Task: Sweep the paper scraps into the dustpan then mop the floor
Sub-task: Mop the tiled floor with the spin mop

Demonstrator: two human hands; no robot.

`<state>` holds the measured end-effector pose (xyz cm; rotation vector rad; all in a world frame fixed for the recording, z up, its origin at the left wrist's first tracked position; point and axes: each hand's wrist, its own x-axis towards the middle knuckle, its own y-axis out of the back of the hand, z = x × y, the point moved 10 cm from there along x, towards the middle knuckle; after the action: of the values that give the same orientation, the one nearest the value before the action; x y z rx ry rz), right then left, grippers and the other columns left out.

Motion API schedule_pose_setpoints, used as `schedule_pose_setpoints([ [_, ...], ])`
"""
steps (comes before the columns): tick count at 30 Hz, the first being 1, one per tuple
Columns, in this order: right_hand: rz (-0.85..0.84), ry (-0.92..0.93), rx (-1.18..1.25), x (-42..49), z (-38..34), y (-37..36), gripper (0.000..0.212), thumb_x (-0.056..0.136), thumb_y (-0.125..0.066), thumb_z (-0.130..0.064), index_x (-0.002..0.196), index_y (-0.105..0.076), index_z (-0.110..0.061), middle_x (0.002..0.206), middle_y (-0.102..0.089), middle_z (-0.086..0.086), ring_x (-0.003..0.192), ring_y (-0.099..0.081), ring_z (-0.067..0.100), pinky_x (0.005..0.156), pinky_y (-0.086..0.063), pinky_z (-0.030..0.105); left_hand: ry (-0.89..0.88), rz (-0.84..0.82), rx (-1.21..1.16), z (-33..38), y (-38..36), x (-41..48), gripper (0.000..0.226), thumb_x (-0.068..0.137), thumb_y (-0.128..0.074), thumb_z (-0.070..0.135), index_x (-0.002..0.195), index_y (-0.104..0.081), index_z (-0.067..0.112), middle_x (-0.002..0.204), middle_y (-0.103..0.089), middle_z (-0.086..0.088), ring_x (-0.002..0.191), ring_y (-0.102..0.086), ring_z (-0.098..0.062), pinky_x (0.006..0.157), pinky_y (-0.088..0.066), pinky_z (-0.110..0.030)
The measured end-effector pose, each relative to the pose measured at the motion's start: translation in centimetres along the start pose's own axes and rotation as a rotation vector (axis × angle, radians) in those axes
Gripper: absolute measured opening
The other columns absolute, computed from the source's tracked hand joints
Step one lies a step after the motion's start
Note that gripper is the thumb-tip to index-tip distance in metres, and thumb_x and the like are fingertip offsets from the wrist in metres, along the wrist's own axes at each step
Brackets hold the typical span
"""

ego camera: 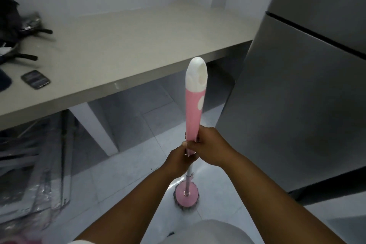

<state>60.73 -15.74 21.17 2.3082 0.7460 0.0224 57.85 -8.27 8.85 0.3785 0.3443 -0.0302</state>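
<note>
Both hands grip an upright mop [195, 103] on the tiled floor [122, 180].
The left hand [181, 159] is wrapped round the handle just below the right hand [209, 145], beside a grey refrigerator [297, 105].

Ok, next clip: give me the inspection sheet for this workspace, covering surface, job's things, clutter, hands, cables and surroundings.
Surface: pale tiled floor, no paper scraps seen.
Job's things: pink-and-white mop handle near upright; round pink mop head on the floor.
Clutter: dark phone and black-handled pans on the beige counter.
Hands: left hand and right hand grip the handle, right above left.
Cables: nothing seen.
Surroundings: grey refrigerator at right; plastic-wrapped metal parts under counter.
</note>
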Motion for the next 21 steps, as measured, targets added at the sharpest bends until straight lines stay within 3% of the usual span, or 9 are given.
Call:
schedule_pose_setpoints([
  [1, 0.002, 0.009, 0.001, 0.3, -0.5, -0.2, 0.035, 0.087, -0.069, -0.035, 0.117, -0.059, -0.018, 0.108, -0.066, -0.001, 0.098, -0.064, 0.019, 0.087, -0.055, 0.032, -0.010, 0.020, 0.043, 0.2, 0.8, -0.1, 0.027, 0.096, -0.061, 0.026, 0.121, -0.058, 0.016, 0.114, -0.065, -0.002, 0.103, -0.061, -0.012, 0.086, -0.047, -0.008],
  [3, -0.032, 0.035, -0.011, 1.8, -2.3, -1.7, 0.038, 0.088, -0.069, -0.035, 0.120, -0.058, -0.017, 0.112, -0.065, 0.001, 0.102, -0.063, 0.022, 0.091, -0.055, 0.036, -0.015, 0.085, 0.114, -0.5, 3.6, -0.4, 0.034, 0.095, -0.061, 0.028, 0.125, -0.059, 0.012, 0.114, -0.066, -0.002, 0.102, -0.062, -0.013, 0.071, -0.041, -0.003],
  [9, -0.175, 0.129, -0.036, 6.5, -6.8, -7.0, 0.041, 0.087, -0.069, -0.035, 0.123, -0.057, -0.019, 0.116, -0.064, 0.001, 0.105, -0.062, 0.023, 0.091, -0.054, 0.035, 0.087, 0.236, 0.091, -4.2, 10.8, -1.6, 0.031, 0.093, -0.063, 0.027, 0.121, -0.061, 0.013, 0.100, -0.066, 0.005, 0.091, -0.062, -0.009, 0.066, -0.042, -0.003],
  [11, -0.244, 0.173, -0.037, 8.3, -8.7, -8.8, 0.040, 0.087, -0.069, -0.035, 0.122, -0.058, -0.020, 0.113, -0.064, -0.001, 0.102, -0.063, 0.021, 0.088, -0.053, 0.032, 0.125, 0.304, 0.071, -5.9, 13.2, -1.9, 0.031, 0.093, -0.063, 0.028, 0.120, -0.061, 0.014, 0.090, -0.060, 0.015, 0.079, -0.058, -0.001, 0.067, -0.041, 0.000],
  [13, -0.315, 0.239, -0.033, 9.9, -10.7, -10.7, 0.036, 0.087, -0.069, -0.035, 0.119, -0.059, -0.021, 0.105, -0.064, -0.006, 0.098, -0.063, 0.019, 0.085, -0.053, 0.028, 0.179, 0.364, 0.025, -7.6, 15.3, -2.3, 0.034, 0.093, -0.064, 0.030, 0.123, -0.060, 0.014, 0.095, -0.061, 0.013, 0.084, -0.058, 0.000, 0.074, -0.044, -0.003],
  [16, -0.432, 0.335, -0.046, 11.7, -13.8, -13.5, 0.035, 0.087, -0.069, -0.035, 0.117, -0.061, -0.020, 0.094, -0.060, -0.015, 0.093, -0.062, 0.014, 0.081, -0.051, 0.021, 0.283, 0.434, -0.145, -10.3, 17.7, -3.2, 0.040, 0.096, -0.061, 0.033, 0.133, -0.055, 0.018, 0.125, -0.064, 0.001, 0.113, -0.061, -0.016, 0.102, -0.050, -0.033],
  [18, -0.509, 0.404, -0.077, 12.7, -16.1, -15.3, 0.034, 0.087, -0.069, -0.037, 0.116, -0.061, -0.019, 0.094, -0.060, -0.012, 0.091, -0.063, 0.015, 0.080, -0.052, 0.021, 0.335, 0.511, -0.157, -11.4, 19.9, -4.1, 0.041, 0.096, -0.059, 0.040, 0.132, -0.056, 0.022, 0.128, -0.063, 0.000, 0.116, -0.061, -0.018, 0.105, -0.049, -0.040],
  [21, -0.626, 0.526, -0.118, 13.5, -19.5, -18.3, 0.031, 0.088, -0.067, -0.037, 0.113, -0.061, -0.020, 0.093, -0.061, -0.010, 0.088, -0.063, 0.015, 0.073, -0.048, 0.016, 0.399, 0.642, -0.221, -12.7, 22.9, -6.2, 0.043, 0.094, -0.059, 0.043, 0.132, -0.055, 0.024, 0.128, -0.063, 0.001, 0.115, -0.061, -0.016, 0.103, -0.050, -0.038],
])
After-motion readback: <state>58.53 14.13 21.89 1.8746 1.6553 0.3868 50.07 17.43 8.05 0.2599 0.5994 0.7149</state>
